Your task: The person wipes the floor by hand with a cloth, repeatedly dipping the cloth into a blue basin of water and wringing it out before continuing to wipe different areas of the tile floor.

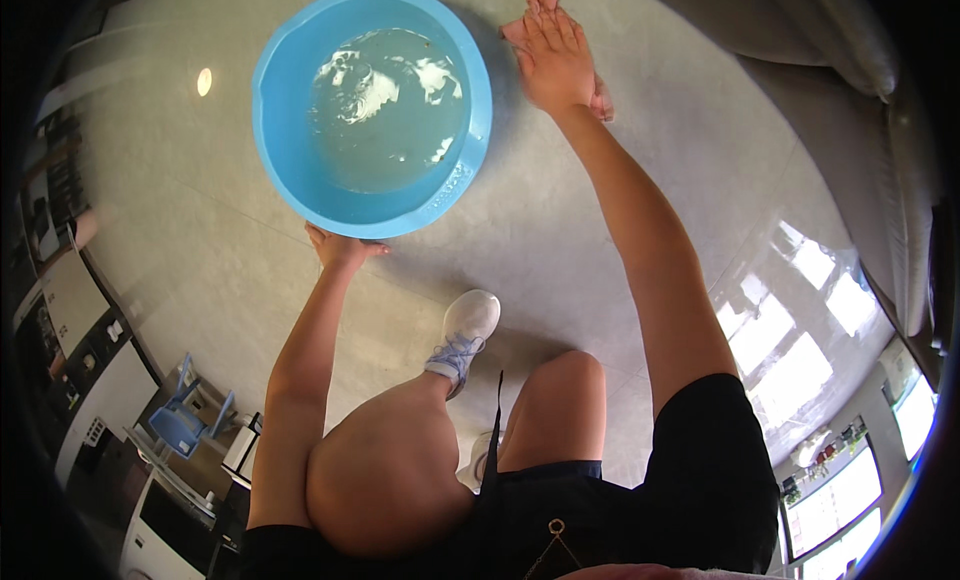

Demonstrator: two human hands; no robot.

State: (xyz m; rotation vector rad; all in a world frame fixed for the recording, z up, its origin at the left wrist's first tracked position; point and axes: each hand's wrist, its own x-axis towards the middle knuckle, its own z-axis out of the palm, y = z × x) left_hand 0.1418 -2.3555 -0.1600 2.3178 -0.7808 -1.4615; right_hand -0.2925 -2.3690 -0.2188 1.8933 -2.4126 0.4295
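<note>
A round light-blue plastic basin (264, 129) stands on the floor, with cloudy water (390, 141) inside that reflects bright light. Small dark specks show in the water, and droplets dot the rim at its lower right. My left hand (341, 248) is spread against the near side of the basin, its palm and some fingers hidden under the rim. To the right of the basin, my right hand (559, 66) lies flat over a crumpled pink cloth (602, 103) and presses it to the floor. The cloth sticks out beyond the fingertips and beside the wrist.
The grey, glossy tiled floor (217, 280) mirrors window light at right. A dark sofa (832, 62) borders the right side. A blue child-sized chair (184, 422) and white-and-dark cabinets (75, 302) stand at left. My white shoe (471, 317) is planted below the basin.
</note>
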